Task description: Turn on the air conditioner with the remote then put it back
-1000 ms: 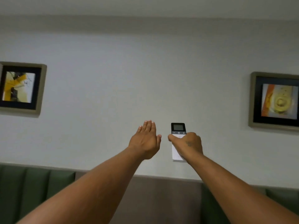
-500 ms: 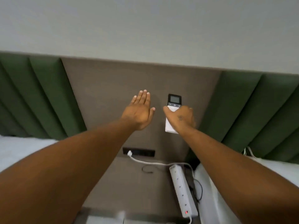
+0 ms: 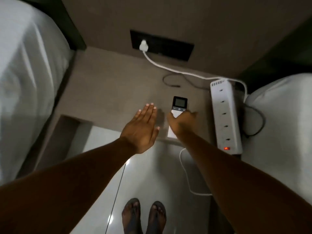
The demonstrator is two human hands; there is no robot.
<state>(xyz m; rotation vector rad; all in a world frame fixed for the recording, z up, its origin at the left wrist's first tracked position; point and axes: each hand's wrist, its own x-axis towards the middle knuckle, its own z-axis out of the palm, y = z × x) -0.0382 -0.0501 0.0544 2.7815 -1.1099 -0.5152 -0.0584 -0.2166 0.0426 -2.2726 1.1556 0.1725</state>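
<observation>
My right hand (image 3: 183, 123) grips a slim white remote (image 3: 179, 106) with a black top, a small grey screen and a row of buttons; the lower half is hidden by my fingers. It is held above the grey bedside shelf (image 3: 108, 95), screen end pointing away from me. My left hand (image 3: 141, 127) hovers flat beside it on the left, fingers together and straight, holding nothing. The air conditioner is out of view.
A white power strip (image 3: 225, 115) with a red lit switch lies on the shelf right of the remote, its cable running to a black wall socket plate (image 3: 168, 46). White bedding flanks the shelf on the left (image 3: 28, 73) and right (image 3: 282, 119). My sandalled feet (image 3: 143, 217) stand on the glossy floor.
The view has swung down from the wall and pictures, past the green headboard, to the bedside shelf and floor. Both hands kept the same pose, the remote still in my right hand.
</observation>
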